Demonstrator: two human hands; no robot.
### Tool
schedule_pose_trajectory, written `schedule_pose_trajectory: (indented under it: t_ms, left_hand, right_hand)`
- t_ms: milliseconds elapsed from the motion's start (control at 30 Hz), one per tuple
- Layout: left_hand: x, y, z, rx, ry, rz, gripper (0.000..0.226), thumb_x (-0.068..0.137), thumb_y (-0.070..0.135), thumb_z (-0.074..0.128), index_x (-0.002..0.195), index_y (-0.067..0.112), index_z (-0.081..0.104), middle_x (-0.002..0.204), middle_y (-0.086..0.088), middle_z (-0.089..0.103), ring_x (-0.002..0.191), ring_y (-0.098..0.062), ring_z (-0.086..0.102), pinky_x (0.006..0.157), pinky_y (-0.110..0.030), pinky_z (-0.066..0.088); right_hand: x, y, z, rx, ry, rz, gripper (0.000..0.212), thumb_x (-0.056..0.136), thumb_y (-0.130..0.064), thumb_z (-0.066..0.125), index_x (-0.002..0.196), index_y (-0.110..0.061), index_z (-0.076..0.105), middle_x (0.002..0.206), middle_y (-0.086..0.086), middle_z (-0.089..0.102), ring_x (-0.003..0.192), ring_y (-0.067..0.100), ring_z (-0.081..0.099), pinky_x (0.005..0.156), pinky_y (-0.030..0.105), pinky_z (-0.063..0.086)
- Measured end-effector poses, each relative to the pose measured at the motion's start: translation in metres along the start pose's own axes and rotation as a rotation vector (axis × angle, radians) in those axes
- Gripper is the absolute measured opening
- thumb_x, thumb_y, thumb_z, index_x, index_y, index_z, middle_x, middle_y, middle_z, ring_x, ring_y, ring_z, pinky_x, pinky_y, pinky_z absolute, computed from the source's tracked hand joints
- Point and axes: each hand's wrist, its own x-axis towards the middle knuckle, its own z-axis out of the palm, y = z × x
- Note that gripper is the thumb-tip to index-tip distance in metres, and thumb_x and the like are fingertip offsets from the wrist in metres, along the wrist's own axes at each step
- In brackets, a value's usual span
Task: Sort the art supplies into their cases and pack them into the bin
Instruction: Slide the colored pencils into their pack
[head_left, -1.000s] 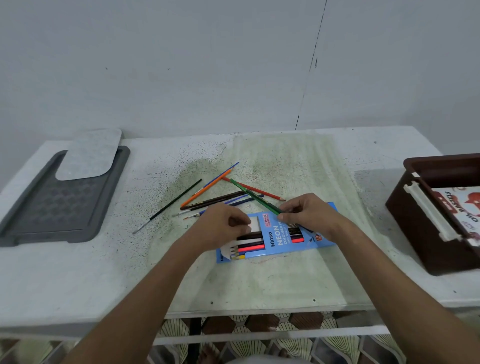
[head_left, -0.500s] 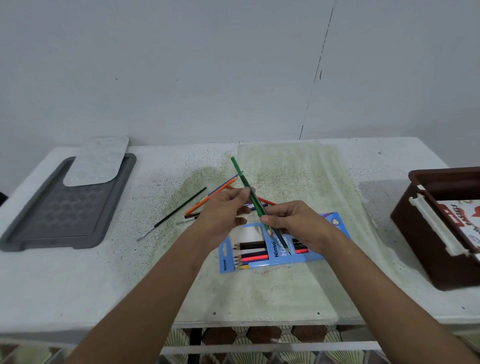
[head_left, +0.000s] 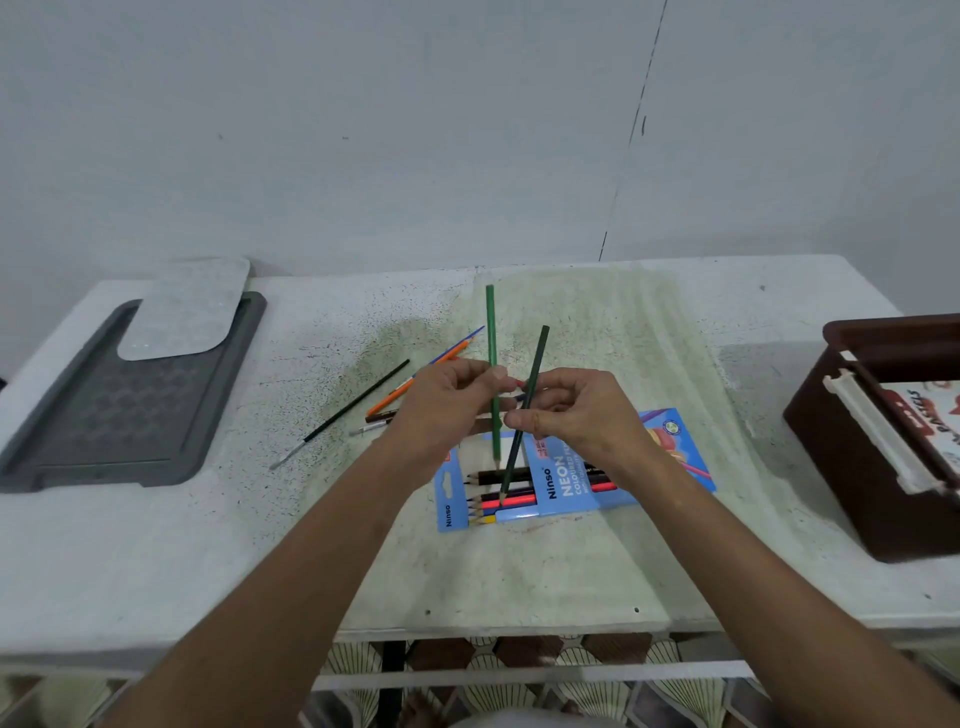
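While the left hand pinches a light green colouring pencil upright, the right hand pinches a dark green colouring pencil. Both tips point down at the blue cardboard pencil case lying on the white table, with the brown plastic bin far right.

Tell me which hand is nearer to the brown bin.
Right. The right hand, pinching the dark green pencil above the blue pencil case, lies closer to the brown bin at the table's right edge; the left hand is farther left.

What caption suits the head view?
Left hand holds light green pencil, right hand dark green pencil.
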Motion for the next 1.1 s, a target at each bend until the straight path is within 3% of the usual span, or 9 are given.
schedule_pose_trajectory:
  t_ms: [133,300,433,567,667,767,900,1100]
  left_hand:
    - [-0.002,-0.001,0.002,0.284,-0.013,0.087,0.013,0.091,0.019,0.063,0.098,0.012,0.073,0.086,-0.004,0.075,0.079,-0.020,0.072,0.070,-0.037,0.060]
    - [-0.004,-0.010,0.000,0.263,-0.051,-0.044,0.017,0.091,0.018,0.063,0.104,0.012,0.072,0.088,-0.007,0.074,0.080,-0.022,0.072,0.072,-0.036,0.060]
    - [-0.007,-0.012,-0.001,0.226,-0.131,-0.070,0.012,0.090,0.015,0.064,0.098,0.013,0.072,0.079,-0.005,0.074,0.072,-0.021,0.070,0.065,-0.028,0.057]
    - [-0.008,-0.012,-0.010,0.291,-0.116,-0.091,0.009,0.089,0.012,0.065,0.094,0.010,0.072,0.076,-0.009,0.071,0.067,-0.018,0.067,0.066,-0.032,0.058]
    - [-0.012,-0.012,-0.030,0.779,-0.068,0.046,0.012,0.090,0.019,0.064,0.095,0.013,0.073,0.075,-0.002,0.071,0.064,-0.011,0.065,0.061,-0.022,0.053]
    - [-0.020,-0.012,-0.051,1.098,-0.105,0.120,0.014,0.091,0.022,0.062,0.097,0.015,0.073,0.084,-0.001,0.069,0.075,-0.015,0.061,0.062,-0.022,0.042]
    - [-0.025,-0.017,-0.075,1.355,-0.193,0.144,0.017,0.093,0.022,0.058,0.100,0.016,0.072,0.094,-0.002,0.066,0.090,-0.019,0.057,0.081,-0.033,0.045]
    - [-0.019,-0.025,-0.066,1.581,-0.181,0.160,0.022,0.097,0.021,0.046,0.104,0.019,0.067,0.097,-0.001,0.052,0.087,-0.018,0.056,0.072,-0.034,0.048]
  right_hand:
    - [0.001,0.004,0.000,0.029,-0.054,-0.013,0.022,0.071,-0.003,0.079,0.092,-0.002,0.071,0.069,0.007,0.072,0.058,0.013,0.068,0.059,0.022,0.054]
    - [0.002,0.009,-0.004,0.247,0.012,0.103,0.029,0.080,-0.001,0.070,0.108,0.004,0.067,0.089,0.017,0.073,0.077,0.019,0.072,0.069,0.022,0.057]
    - [-0.001,0.011,-0.004,0.343,0.003,0.125,0.022,0.080,0.000,0.069,0.103,-0.001,0.070,0.085,0.012,0.074,0.078,0.019,0.072,0.070,0.022,0.057]
    - [-0.003,0.014,-0.008,0.018,-0.003,0.073,0.030,0.077,-0.015,0.076,0.104,-0.004,0.071,0.088,0.009,0.073,0.077,0.014,0.070,0.069,0.021,0.055]
    - [-0.007,0.022,-0.024,-0.426,-0.067,0.050,0.055,0.067,-0.036,0.083,0.116,-0.015,0.067,0.099,-0.009,0.064,0.093,0.009,0.060,0.074,0.016,0.046]
    - [-0.012,0.030,-0.036,-0.733,-0.206,0.016,0.085,0.057,-0.044,0.088,0.131,-0.018,0.055,0.127,-0.005,0.049,0.121,0.012,0.040,0.096,0.021,0.033]
    - [-0.012,0.035,-0.037,-0.833,-0.295,-0.036,0.103,0.051,-0.049,0.089,0.138,-0.019,0.045,0.133,-0.009,0.040,0.123,0.010,0.028,0.100,0.020,0.025]
    - [-0.011,0.037,-0.036,-0.896,-0.324,-0.109,0.106,0.048,-0.059,0.086,0.138,-0.022,0.045,0.128,-0.012,0.041,0.116,0.007,0.026,0.101,0.025,0.028]
